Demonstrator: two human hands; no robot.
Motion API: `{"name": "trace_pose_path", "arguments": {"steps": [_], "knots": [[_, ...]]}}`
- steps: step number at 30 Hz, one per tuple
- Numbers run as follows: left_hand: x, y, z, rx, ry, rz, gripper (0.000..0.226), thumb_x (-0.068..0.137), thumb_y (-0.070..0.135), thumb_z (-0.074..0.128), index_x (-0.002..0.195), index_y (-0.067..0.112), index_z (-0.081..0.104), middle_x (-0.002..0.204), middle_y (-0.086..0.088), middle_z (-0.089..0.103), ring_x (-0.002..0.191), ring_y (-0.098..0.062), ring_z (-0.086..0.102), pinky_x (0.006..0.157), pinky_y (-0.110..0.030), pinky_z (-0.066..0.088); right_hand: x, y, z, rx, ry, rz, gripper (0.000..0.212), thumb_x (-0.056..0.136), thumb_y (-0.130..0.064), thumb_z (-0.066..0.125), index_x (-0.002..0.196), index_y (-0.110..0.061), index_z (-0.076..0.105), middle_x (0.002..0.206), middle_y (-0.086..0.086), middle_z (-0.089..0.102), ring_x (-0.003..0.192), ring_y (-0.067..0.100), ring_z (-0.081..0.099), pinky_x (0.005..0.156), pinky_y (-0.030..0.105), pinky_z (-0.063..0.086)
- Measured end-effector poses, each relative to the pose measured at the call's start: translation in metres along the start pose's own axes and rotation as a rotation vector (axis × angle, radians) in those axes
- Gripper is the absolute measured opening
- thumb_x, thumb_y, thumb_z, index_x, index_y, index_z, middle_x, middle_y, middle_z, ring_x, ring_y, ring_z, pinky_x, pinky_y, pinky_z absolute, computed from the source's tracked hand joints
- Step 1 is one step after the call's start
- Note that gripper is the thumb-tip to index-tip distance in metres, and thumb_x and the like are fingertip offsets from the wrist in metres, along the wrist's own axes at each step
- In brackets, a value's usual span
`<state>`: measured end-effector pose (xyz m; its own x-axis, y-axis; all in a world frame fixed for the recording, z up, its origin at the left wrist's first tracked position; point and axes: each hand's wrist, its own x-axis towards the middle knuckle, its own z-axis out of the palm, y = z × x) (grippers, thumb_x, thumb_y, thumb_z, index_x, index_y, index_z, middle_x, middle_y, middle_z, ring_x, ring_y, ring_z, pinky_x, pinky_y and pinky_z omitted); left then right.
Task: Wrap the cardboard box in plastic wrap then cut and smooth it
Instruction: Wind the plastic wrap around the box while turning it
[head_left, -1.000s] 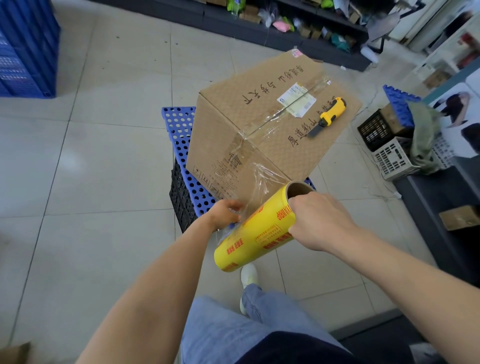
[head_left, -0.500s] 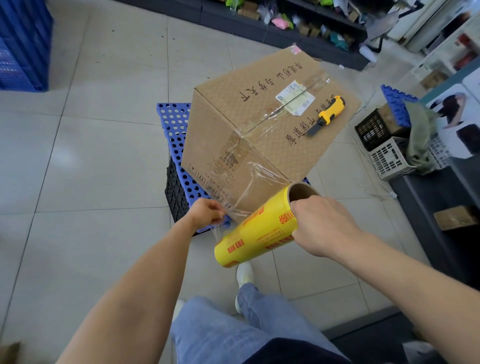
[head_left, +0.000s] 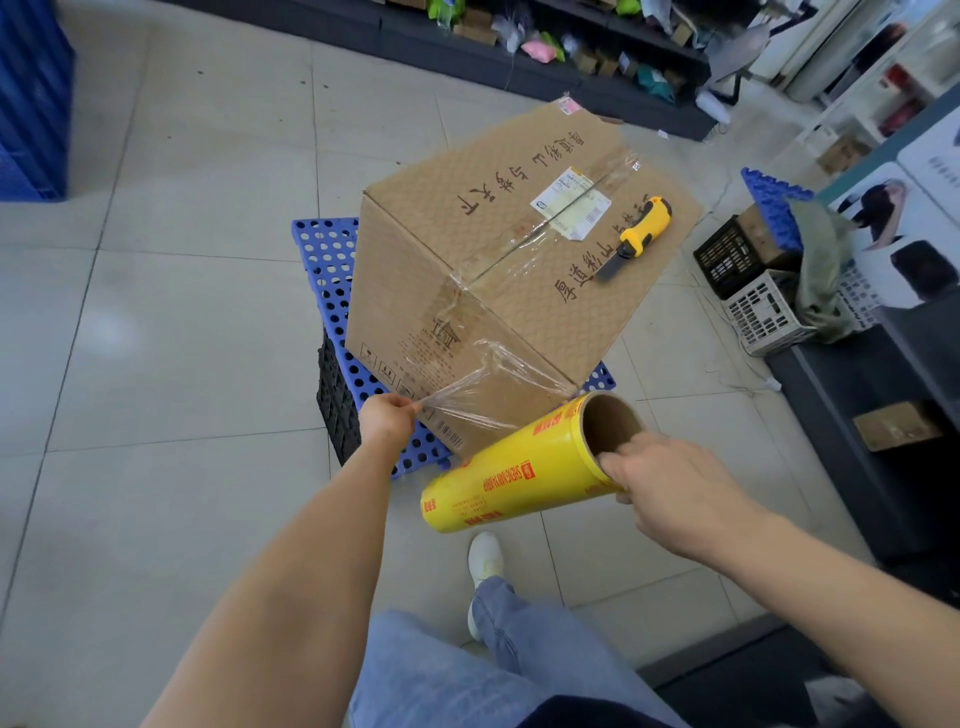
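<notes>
A large cardboard box (head_left: 498, 244) with black printed characters and a white label rests on a blue perforated board (head_left: 330, 260) over a black crate. My left hand (head_left: 387, 418) pinches the free end of the clear plastic wrap (head_left: 467, 384), which stretches across the box's near lower corner. My right hand (head_left: 670, 488) grips the open end of the yellow wrap roll (head_left: 514, 478), fingers hooked into its cardboard core. A yellow utility knife (head_left: 636, 236) lies on the box top, near its right edge.
A black crate (head_left: 727, 257) and a white basket (head_left: 763, 312) with green cloth stand on the floor at the right. A dark counter (head_left: 872, 364) runs along the right. Low shelving with goods lines the back. Blue crates (head_left: 31, 98) stack at far left.
My left hand has pulled the film end leftward and away from the roll, stretching it across the box's lower corner. The roll has tilted so its open core faces up.
</notes>
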<state>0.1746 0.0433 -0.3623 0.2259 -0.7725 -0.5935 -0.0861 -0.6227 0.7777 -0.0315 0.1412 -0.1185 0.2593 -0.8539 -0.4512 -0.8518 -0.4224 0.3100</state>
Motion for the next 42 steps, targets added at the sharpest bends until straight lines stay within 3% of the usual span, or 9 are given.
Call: {"name": "trace_pose_path", "arguments": {"steps": [7, 13, 19, 25, 27, 30, 35, 39, 42], "knots": [[0.013, 0.003, 0.017, 0.02, 0.035, 0.004, 0.028, 0.086, 0.022, 0.068, 0.068, 0.009, 0.051, 0.062, -0.005, 0.046, 0.052, -0.016, 0.036, 0.05, -0.027, 0.035, 0.007, 0.011, 0.009, 0.003, -0.02, -0.03, 0.023, 0.091, -0.016, 0.047, 0.113, -0.02, 0.054, 0.115, 0.0, 0.059, 0.113, 0.021, 0.051, 0.078, 0.03, 0.042], [0.02, -0.003, 0.024, -0.051, 0.091, -0.005, 0.028, 0.081, 0.02, 0.073, 0.066, 0.008, 0.054, 0.064, -0.003, 0.051, 0.061, -0.018, 0.044, 0.055, -0.028, 0.039, 0.015, 0.015, 0.008, -0.042, -0.056, -0.07, 0.024, 0.092, -0.02, 0.047, 0.115, -0.02, 0.054, 0.117, 0.002, 0.059, 0.112, 0.024, 0.051, 0.079, 0.033, 0.042], [0.016, -0.002, 0.031, -0.415, 0.072, -0.227, 0.018, 0.085, 0.004, 0.067, 0.075, 0.009, 0.053, 0.07, -0.008, 0.059, 0.061, -0.022, 0.056, 0.065, -0.035, 0.055, 0.021, 0.014, 0.008, -0.034, -0.083, -0.08, 0.024, 0.09, -0.025, 0.051, 0.113, -0.023, 0.056, 0.114, 0.005, 0.061, 0.109, 0.027, 0.055, 0.08, 0.034, 0.044], [0.016, -0.002, 0.035, -0.627, -0.028, -0.275, 0.028, 0.086, -0.008, 0.051, 0.065, 0.01, 0.048, 0.066, -0.006, 0.046, 0.056, -0.014, 0.046, 0.049, -0.021, 0.039, 0.023, 0.012, 0.003, -0.04, -0.074, -0.096, 0.021, 0.089, -0.022, 0.052, 0.109, -0.021, 0.057, 0.111, 0.005, 0.062, 0.105, 0.029, 0.057, 0.075, 0.032, 0.042], [0.016, -0.007, 0.034, -0.681, -0.062, -0.253, 0.021, 0.086, -0.011, 0.047, 0.076, 0.005, 0.055, 0.071, -0.007, 0.05, 0.063, -0.016, 0.05, 0.044, -0.017, 0.041, 0.023, 0.01, 0.003, -0.043, -0.072, -0.106, 0.019, 0.089, -0.022, 0.052, 0.107, -0.02, 0.057, 0.109, 0.006, 0.063, 0.104, 0.029, 0.058, 0.072, 0.031, 0.039], [0.016, -0.017, 0.035, -0.769, -0.018, -0.276, 0.022, 0.086, -0.015, 0.047, 0.093, 0.003, 0.057, 0.082, -0.008, 0.057, 0.076, -0.018, 0.06, 0.053, -0.018, 0.055, 0.023, 0.01, 0.001, -0.046, -0.065, -0.112, 0.016, 0.089, -0.021, 0.052, 0.104, -0.02, 0.057, 0.107, 0.006, 0.063, 0.102, 0.029, 0.058, 0.068, 0.03, 0.034], [0.015, -0.037, 0.041, -0.573, 0.208, -0.336, 0.016, 0.091, 0.0, 0.042, 0.085, 0.012, 0.05, 0.069, -0.001, 0.046, 0.057, -0.012, 0.044, 0.054, -0.023, 0.04, 0.022, 0.007, 0.0, -0.037, -0.045, -0.113, 0.015, 0.089, -0.021, 0.051, 0.103, -0.02, 0.057, 0.106, 0.005, 0.064, 0.101, 0.028, 0.058, 0.067, 0.029, 0.032], [0.015, -0.044, 0.056, -0.505, -0.022, -0.261, 0.021, 0.088, -0.008, 0.045, 0.081, 0.009, 0.057, 0.075, -0.006, 0.057, 0.06, -0.016, 0.048, 0.055, -0.025, 0.043, 0.022, 0.004, -0.001, -0.029, -0.048, -0.102, 0.015, 0.088, -0.022, 0.051, 0.103, -0.019, 0.057, 0.106, 0.006, 0.064, 0.101, 0.029, 0.058, 0.067, 0.03, 0.032], [0.023, -0.039, 0.06, -0.449, -0.045, -0.216, 0.01, 0.089, -0.002, 0.051, 0.091, 0.008, 0.051, 0.085, -0.009, 0.055, 0.064, -0.018, 0.049, 0.058, -0.03, 0.044, 0.022, 0.001, -0.002, -0.034, -0.057, -0.096, 0.016, 0.088, -0.022, 0.051, 0.103, -0.019, 0.057, 0.106, 0.007, 0.064, 0.102, 0.03, 0.058, 0.068, 0.03, 0.031]]}}
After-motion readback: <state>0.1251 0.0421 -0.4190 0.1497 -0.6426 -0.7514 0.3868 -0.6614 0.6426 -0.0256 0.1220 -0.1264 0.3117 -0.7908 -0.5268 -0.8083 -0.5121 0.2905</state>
